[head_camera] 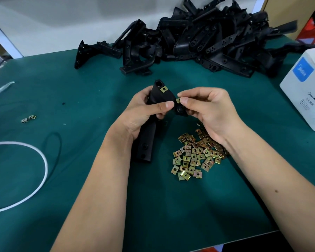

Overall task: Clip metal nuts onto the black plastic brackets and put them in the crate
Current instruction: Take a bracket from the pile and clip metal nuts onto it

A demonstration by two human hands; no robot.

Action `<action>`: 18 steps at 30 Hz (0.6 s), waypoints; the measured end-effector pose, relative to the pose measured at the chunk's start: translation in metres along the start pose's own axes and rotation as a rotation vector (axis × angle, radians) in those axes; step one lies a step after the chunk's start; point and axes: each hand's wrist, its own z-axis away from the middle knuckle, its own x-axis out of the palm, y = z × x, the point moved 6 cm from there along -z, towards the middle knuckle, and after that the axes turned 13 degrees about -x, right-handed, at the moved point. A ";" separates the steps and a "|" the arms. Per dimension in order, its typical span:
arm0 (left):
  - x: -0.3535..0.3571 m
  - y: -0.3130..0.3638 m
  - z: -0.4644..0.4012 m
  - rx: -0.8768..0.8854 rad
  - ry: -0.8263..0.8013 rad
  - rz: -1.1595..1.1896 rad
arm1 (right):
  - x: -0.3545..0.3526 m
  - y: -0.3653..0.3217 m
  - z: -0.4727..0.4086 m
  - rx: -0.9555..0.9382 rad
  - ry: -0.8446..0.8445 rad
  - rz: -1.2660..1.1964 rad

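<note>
Green matting covers your table (91,91), and a big heap of black brackets (198,39) sprawls along its far side, its top cut off by the frame edge. At the right edge sits a white box (305,91) with a blue label; its print is too blurred to read, and part of it runs out of view. You hold one bracket (154,99) above the mat in your left hand (144,113), fingers wrapped round its middle and the thumb laid across its front; its lower end points down toward you. One brass-coloured nut (163,89) already sits clipped near its top. Your right hand (209,110) pinches a second nut (178,101) between thumb and forefinger at the bracket's side lug, mostly hidden by your fingertips. Loose nuts (195,155) lie piled just under your right wrist. No crate is in view.
</note>
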 end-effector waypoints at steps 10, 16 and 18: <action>0.001 0.001 0.001 0.003 -0.001 -0.015 | 0.000 0.001 -0.001 0.022 0.024 0.005; 0.005 0.002 0.003 0.006 -0.026 -0.047 | 0.002 0.003 0.000 0.133 -0.005 -0.071; 0.007 0.003 0.003 0.005 -0.027 -0.062 | 0.001 0.004 0.000 0.147 0.004 -0.060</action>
